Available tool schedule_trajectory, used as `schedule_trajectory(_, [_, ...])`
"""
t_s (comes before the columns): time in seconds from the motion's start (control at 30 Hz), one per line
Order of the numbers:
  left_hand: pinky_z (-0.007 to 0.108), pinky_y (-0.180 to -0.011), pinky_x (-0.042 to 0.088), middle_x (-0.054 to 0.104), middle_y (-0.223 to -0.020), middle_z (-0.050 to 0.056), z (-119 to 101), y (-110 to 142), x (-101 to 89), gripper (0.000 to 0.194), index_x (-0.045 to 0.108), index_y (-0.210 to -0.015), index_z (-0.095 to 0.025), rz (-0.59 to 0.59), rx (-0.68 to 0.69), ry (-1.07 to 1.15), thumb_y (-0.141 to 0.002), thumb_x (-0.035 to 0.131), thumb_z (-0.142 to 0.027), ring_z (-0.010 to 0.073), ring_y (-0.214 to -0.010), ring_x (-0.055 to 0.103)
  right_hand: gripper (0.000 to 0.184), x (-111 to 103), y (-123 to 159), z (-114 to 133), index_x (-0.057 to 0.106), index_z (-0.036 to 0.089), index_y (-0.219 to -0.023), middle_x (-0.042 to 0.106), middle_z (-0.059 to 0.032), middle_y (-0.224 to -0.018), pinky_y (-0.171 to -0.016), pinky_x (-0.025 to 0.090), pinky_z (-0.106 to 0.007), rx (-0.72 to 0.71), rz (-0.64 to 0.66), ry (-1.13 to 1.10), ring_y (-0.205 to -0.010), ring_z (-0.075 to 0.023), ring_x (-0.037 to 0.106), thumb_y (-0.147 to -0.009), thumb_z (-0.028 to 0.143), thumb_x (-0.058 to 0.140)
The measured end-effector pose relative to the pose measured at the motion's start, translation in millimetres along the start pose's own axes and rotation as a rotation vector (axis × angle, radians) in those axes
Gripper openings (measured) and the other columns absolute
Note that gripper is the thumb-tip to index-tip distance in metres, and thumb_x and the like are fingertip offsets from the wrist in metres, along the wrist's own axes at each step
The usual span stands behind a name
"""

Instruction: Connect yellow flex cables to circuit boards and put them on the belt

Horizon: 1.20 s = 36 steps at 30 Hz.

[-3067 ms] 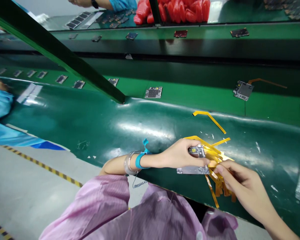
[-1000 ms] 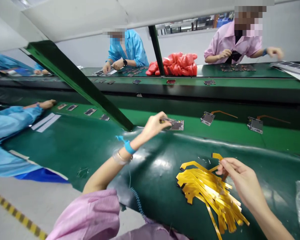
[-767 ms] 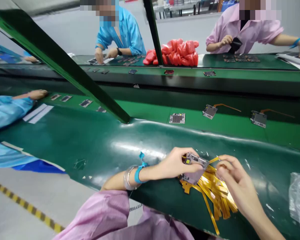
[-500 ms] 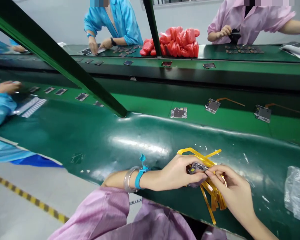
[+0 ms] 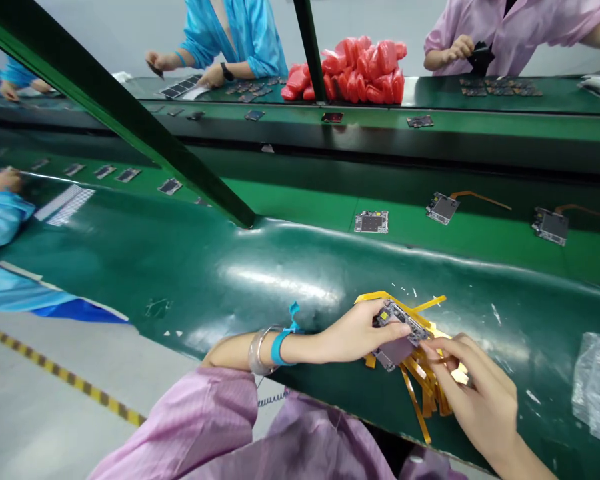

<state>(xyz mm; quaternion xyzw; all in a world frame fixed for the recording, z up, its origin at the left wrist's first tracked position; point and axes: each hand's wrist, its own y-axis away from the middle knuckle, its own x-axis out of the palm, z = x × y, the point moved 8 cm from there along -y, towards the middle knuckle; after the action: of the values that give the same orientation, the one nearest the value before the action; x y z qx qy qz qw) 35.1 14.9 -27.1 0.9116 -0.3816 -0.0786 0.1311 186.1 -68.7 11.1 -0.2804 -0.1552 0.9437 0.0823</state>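
My left hand grips a small circuit board by its left side, tilted above the table, thumb across its face. A yellow square shows near the board's upper corner. At the board's right edge my right hand is pinched, with a thin orange flex cable partly visible between its fingers; its end at the board is covered by fingertips. Under both hands lies a pile of yellow-orange flex cables, partly hidden by the board and hands.
Beyond the table edge, a green conveyor carries a plain circuit board and boards with flex cables. A slanted green post stands ahead left. A clear plastic bag lies right. Co-workers sit opposite near red pouches; a blue sleeve is left.
My left hand took a board from the conveyor and brought it over the cable pile. My right hand brought a flex cable to its edge. The boards on the conveyor have shifted right.
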Motion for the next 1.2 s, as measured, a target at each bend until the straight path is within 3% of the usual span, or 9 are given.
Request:
schedule_trajectory(0.13, [0.031,-0.082,0.052,0.071,-0.108,0.009,2,-3,0.1,0.040,0.067,-0.107,-0.014,0.025,-0.076,0.172,-0.092,0.068,-0.051,0.0193,-0.096,0.065,0.025,-3,7,-20,0.071,0.027,-0.115,0.071,-0.0034,-0.083,-0.064,0.056,-0.030,0.206,0.050,-0.137,-0.068,-0.0198,0.066,-0.091,0.033,0.072])
schedule_trajectory(0.23, [0.032,-0.084,0.053,0.071,-0.108,0.009,4,-3,2.1,0.039,0.067,-0.106,-0.014,0.052,-0.086,0.197,-0.089,0.073,-0.048,0.0187,-0.094,0.065,0.016,-7,12,-29,0.074,0.026,-0.095,0.074,-0.0036,-0.082,-0.059,0.054,-0.026,0.396,0.030,-0.113,-0.064,-0.0182,0.066,-0.095,0.040,0.067])
schedule_trajectory(0.33, [0.031,-0.083,0.053,0.071,-0.111,0.009,4,0,5.9,0.037,0.067,-0.113,-0.014,0.100,-0.065,0.131,-0.089,0.073,-0.040,0.0175,-0.092,0.064,0.023,-8,13,-26,0.075,0.025,-0.082,0.067,-0.0001,-0.065,-0.049,0.046,-0.026,0.513,-0.006,-0.047,-0.050,-0.0145,0.054,-0.092,0.044,0.069])
schedule_trajectory(0.53, [0.028,-0.074,0.052,0.072,-0.108,0.007,-5,7,8.6,0.034,0.067,-0.118,-0.014,0.136,-0.036,0.020,-0.091,0.070,-0.033,0.0138,-0.082,0.060,0.026,5,9,-20,0.075,0.024,-0.075,0.072,0.0005,-0.066,-0.048,0.047,-0.024,0.559,0.061,-0.095,-0.049,-0.0138,0.056,-0.089,0.044,0.070])
schedule_trajectory(0.73, [0.023,-0.064,0.045,0.066,-0.088,0.000,-5,9,9.2,0.031,0.067,-0.113,-0.013,0.162,-0.037,-0.028,-0.092,0.070,-0.035,0.0095,-0.070,0.052,0.026,10,12,-22,0.075,0.023,-0.076,0.073,0.0012,-0.066,-0.046,0.047,-0.022,0.560,0.124,-0.121,-0.046,-0.0123,0.055,-0.091,0.043,0.069])
schedule_trajectory(0.97, [0.024,-0.072,0.049,0.070,-0.102,0.004,-9,10,11.8,0.031,0.066,-0.117,-0.014,0.180,-0.003,-0.006,-0.092,0.069,-0.031,0.0114,-0.079,0.058,0.026,11,10,-26,0.076,0.024,-0.079,0.070,0.0021,-0.064,-0.047,0.047,-0.021,0.479,0.251,-0.095,-0.047,-0.0118,0.056,-0.093,0.044,0.067])
schedule_trajectory(1.1, [0.026,-0.073,0.051,0.070,-0.097,0.004,-3,9,13.7,0.027,0.068,-0.107,-0.014,0.189,-0.016,-0.001,-0.090,0.072,-0.035,0.0135,-0.081,0.059,0.029,15,7,-27,0.077,0.025,-0.080,0.062,0.0034,-0.058,-0.046,0.044,-0.022,0.465,0.379,-0.079,-0.048,-0.0125,0.054,-0.094,0.046,0.064])
schedule_trajectory(1.2, [0.028,-0.078,0.053,0.071,-0.098,0.005,0,9,14.0,0.025,0.068,-0.101,-0.014,0.185,-0.028,0.034,-0.088,0.074,-0.035,0.0151,-0.085,0.062,0.031,18,9,-29,0.078,0.025,-0.084,0.066,0.0024,-0.064,-0.047,0.045,-0.023,0.498,0.411,-0.097,-0.050,-0.0131,0.055,-0.095,0.049,0.062])
